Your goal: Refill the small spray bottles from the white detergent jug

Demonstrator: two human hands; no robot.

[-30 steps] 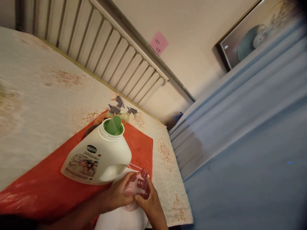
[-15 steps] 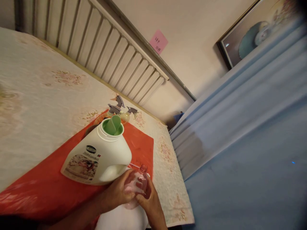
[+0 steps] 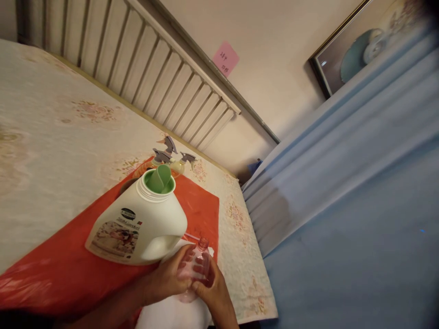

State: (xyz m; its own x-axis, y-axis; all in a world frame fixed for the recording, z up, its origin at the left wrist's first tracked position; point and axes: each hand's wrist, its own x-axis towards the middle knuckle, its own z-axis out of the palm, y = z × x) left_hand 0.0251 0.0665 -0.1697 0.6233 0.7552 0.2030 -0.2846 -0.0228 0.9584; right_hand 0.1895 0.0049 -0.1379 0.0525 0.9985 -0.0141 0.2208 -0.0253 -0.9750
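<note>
Between my two hands is a clear pink plastic bottle (image 3: 194, 266), its neck open and without a cap. My left hand (image 3: 173, 274) wraps its left side, and my right hand (image 3: 216, 288) grips it from the right, thumbs near each other in front. Just left of the hands stands a large cream detergent jug (image 3: 156, 224) with a green pour spout (image 3: 160, 179) in its uncapped mouth. Below the hands lies a white object (image 3: 173, 313), partly hidden, whose kind I cannot make out. A pinkish thin tube (image 3: 192, 236) shows behind the bottle.
A shiny red sheet (image 3: 202, 196) covers part of the flowered tablecloth (image 3: 44, 137). Several spray bottles with grey trigger heads (image 3: 161, 156) stand behind the jug. A radiator (image 3: 137, 59) runs along the wall; a blue curtain (image 3: 343, 205) hangs at the right.
The pink bottle stays in both hands and has tilted slightly, its neck a little lower and further left. The jug and other things stand as before; the view has shifted slightly.
</note>
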